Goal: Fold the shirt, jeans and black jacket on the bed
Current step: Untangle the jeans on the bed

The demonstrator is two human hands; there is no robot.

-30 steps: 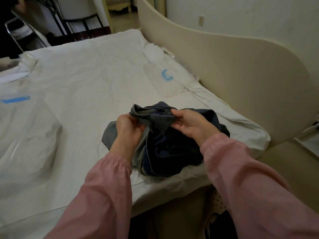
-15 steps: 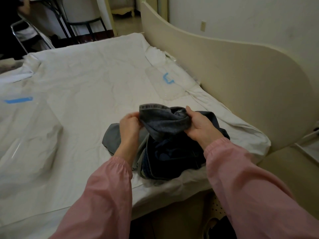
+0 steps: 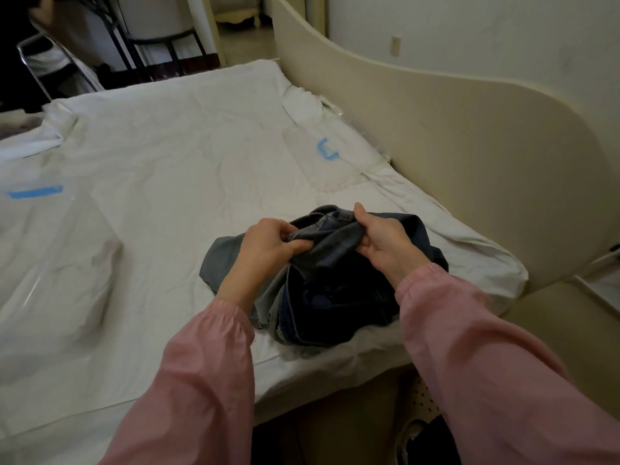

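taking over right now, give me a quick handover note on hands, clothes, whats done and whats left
Left hand: fingers curled round a bunched edge of denim, seemingly the jeans.
Right hand: grips the same edge, close beside the left.
Clothes: one crumpled heap under the hands, near the close edge of the bed. Shirt and jacket cannot be told apart in it.
Done: nothing looks folded.
Left: pull the jeans free, lay them flat and fold them, then fold the shirt and the black jacket.

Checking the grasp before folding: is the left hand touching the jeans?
Touching. The head view shows the left hand pinching a fold of the jeans between thumb and fingers.
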